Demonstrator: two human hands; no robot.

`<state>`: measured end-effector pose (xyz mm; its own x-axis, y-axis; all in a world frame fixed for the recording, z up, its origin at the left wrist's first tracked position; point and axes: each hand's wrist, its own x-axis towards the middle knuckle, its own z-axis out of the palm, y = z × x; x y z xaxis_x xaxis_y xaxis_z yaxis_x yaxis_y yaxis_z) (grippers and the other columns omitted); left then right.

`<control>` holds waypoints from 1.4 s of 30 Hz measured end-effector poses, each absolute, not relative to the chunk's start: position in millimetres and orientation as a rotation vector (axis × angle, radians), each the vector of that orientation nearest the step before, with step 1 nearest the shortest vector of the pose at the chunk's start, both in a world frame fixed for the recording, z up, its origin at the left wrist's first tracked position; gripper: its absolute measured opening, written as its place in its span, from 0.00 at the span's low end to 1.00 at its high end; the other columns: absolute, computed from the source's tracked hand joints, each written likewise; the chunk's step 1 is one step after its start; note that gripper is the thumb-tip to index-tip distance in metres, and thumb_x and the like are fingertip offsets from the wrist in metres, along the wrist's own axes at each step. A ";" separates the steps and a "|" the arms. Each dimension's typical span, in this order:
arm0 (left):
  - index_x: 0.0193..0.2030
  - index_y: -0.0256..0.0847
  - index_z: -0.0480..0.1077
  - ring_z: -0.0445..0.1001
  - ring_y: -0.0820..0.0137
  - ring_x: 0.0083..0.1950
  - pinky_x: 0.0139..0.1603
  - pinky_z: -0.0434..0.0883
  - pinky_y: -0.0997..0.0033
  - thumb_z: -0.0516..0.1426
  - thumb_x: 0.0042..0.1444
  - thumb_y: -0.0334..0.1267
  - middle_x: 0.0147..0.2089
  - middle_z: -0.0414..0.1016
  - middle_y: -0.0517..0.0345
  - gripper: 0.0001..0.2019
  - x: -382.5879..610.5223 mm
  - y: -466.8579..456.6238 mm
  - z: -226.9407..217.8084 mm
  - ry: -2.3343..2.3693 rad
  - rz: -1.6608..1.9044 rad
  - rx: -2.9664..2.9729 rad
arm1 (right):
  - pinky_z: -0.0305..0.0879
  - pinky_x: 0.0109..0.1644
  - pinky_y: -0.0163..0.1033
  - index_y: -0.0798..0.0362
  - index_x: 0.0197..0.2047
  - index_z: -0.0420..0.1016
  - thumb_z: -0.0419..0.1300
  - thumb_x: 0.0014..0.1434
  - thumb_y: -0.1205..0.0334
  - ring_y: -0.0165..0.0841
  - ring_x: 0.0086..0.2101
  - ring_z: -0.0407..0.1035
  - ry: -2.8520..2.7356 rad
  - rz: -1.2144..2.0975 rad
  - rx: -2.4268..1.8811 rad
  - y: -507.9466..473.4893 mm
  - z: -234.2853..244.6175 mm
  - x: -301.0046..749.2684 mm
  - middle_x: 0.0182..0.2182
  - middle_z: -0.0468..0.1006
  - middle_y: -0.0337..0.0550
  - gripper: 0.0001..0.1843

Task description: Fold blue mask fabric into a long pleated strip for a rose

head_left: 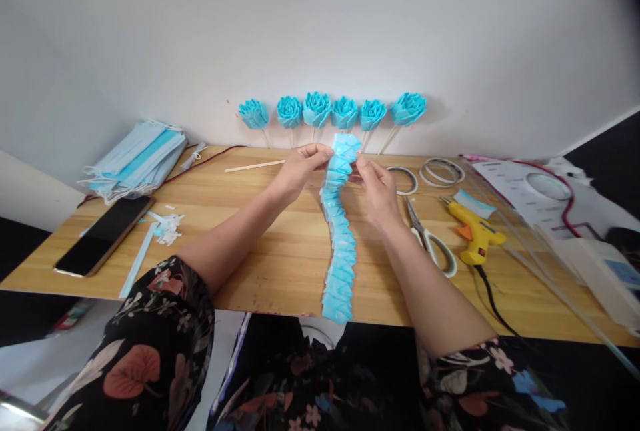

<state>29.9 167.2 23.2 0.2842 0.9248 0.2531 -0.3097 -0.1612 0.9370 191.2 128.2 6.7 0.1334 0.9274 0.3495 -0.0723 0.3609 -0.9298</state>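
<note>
A long strip of folded, overlapping blue pieces (pixel 340 238) runs down the middle of the wooden table, its near end reaching the front edge. Near its far end, my left hand (pixel 305 168) pinches the left side between thumb and fingers. My right hand (pixel 377 191) grips the opposite side, with its fingertips partly hidden behind the strip. Beyond my hands, several blue flowers on sticks (pixel 317 109) lean against the white wall. A thin wooden stick (pixel 255 166) lies to the left of my left hand.
On the left are a stack of face masks (pixel 137 154), a phone (pixel 106 236) and white scraps (pixel 169 228). Scissors (pixel 425 234), tape rolls (pixel 442 172) and a yellow glue gun (pixel 477 234) with its black cord lie on the right. Further right stands a white box (pixel 600 278).
</note>
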 end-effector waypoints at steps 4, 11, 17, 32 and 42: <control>0.31 0.36 0.73 0.70 0.75 0.32 0.43 0.68 0.71 0.66 0.51 0.52 0.28 0.72 0.61 0.18 30.2 169.0 20.2 0.657 1.229 1.294 | 0.67 0.40 0.36 0.51 0.29 0.77 0.67 0.54 0.48 0.29 0.31 0.68 -1.241 0.820 -0.963 128.1 6.5 190.8 0.27 0.76 0.35 0.15; 0.31 0.36 0.76 0.70 0.73 0.34 0.43 0.66 0.71 0.65 0.51 0.55 0.30 0.74 0.59 0.20 29.3 165.7 20.9 0.731 1.149 1.430 | 0.63 0.36 0.35 0.52 0.28 0.76 0.67 0.53 0.50 0.28 0.28 0.65 -1.182 0.740 -0.998 131.8 5.5 192.4 0.25 0.74 0.34 0.14; 0.26 0.36 0.73 0.68 0.74 0.32 0.41 0.65 0.71 0.67 0.48 0.47 0.27 0.73 0.60 0.15 29.2 162.6 24.9 0.735 1.132 1.411 | 0.62 0.36 0.35 0.52 0.28 0.75 0.66 0.55 0.51 0.28 0.28 0.65 -1.195 0.741 -1.005 130.0 5.4 191.2 0.24 0.73 0.34 0.14; 0.30 0.36 0.74 0.69 0.75 0.32 0.41 0.67 0.72 0.63 0.54 0.51 0.29 0.72 0.60 0.17 30.2 167.4 17.6 0.663 1.194 1.307 | 0.67 0.41 0.36 0.51 0.30 0.77 0.67 0.53 0.49 0.29 0.31 0.68 -1.216 0.853 -0.967 129.0 7.3 190.5 0.28 0.76 0.35 0.14; 0.31 0.36 0.76 0.70 0.72 0.34 0.43 0.67 0.70 0.68 0.47 0.49 0.30 0.75 0.59 0.16 28.7 161.6 25.1 0.745 1.138 1.426 | 0.64 0.37 0.35 0.52 0.29 0.75 0.66 0.53 0.50 0.28 0.29 0.65 -1.225 0.780 -1.019 128.7 7.4 191.7 0.26 0.73 0.35 0.14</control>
<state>28.7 161.6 25.1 0.3382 0.9119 0.2324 -0.1515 -0.1910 0.9698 191.7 128.7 7.4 0.1941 0.9074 0.3728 0.0459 0.3712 -0.9274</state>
